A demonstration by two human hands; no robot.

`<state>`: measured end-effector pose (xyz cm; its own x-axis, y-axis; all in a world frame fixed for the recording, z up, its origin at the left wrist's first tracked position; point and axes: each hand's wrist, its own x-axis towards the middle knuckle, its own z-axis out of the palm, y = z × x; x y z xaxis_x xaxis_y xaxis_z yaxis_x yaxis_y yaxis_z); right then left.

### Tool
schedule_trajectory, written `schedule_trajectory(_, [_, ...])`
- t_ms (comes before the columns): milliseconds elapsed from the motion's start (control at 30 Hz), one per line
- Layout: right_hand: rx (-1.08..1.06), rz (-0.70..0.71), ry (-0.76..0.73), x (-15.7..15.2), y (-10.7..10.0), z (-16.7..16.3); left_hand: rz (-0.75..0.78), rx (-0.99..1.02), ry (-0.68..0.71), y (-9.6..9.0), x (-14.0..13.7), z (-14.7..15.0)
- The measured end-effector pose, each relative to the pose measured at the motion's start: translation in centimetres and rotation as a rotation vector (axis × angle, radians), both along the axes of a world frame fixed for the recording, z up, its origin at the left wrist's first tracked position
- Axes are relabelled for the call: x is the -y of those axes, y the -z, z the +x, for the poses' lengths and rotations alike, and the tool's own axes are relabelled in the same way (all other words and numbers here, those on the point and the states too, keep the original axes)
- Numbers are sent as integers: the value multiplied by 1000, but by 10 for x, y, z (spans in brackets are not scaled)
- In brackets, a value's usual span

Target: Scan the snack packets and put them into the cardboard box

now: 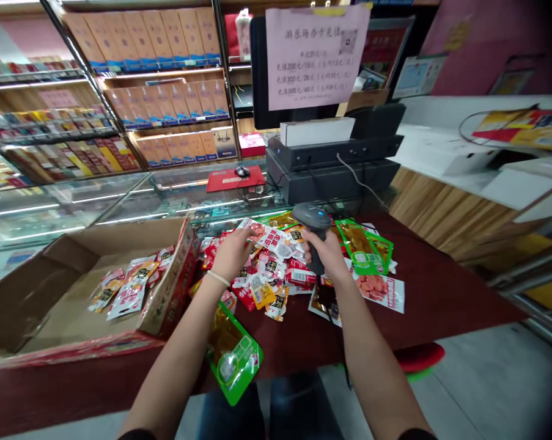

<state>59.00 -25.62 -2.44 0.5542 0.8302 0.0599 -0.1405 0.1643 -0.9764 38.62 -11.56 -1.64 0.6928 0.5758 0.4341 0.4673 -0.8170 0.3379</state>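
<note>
In my right hand (327, 252) is a dark barcode scanner (311, 217) with a small blue light on top, its handle gripped in my fingers. My left hand (234, 252) has its fingers closed at the left end of a white and red snack packet (276, 241), whose printed side faces up. Both hands are over a loose pile of small snack packets (266, 278) on the dark red table. A green packet (239, 360) lies under my left forearm and juts over the table's front edge. More green packets (362, 247) lie right of the scanner.
An open cardboard box (165, 305) on the left holds several packets (136, 284). Behind the pile are a glass counter (120, 201), a mouse (242, 172) on a red pad and a till (331, 165) with a monitor. A red stool (420, 357) stands below the table.
</note>
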Motion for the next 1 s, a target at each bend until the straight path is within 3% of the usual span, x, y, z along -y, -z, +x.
schedule_trajectory(167, [-35,37,30,3,-3,9,52,-105,129,31,-22,27])
schedule_trajectory(333, [-49,32,32,3,-4,10,99,-235,223,40,-32,39])
schedule_trajectory(600, [-44,11,21,1,-4,7,157,-241,83,38,-24,36])
schedule_trajectory(800, [-52,27,-10,0,-1,2,19,247,-25,37,-11,6])
schedule_trajectory(933, [-52,4,-31,-3,2,-4,-223,764,-347,40,-3,-13])
schedule_trajectory(1000, [-38,-25,-42,-5,4,-8,-399,1005,-366,45,-3,-18])
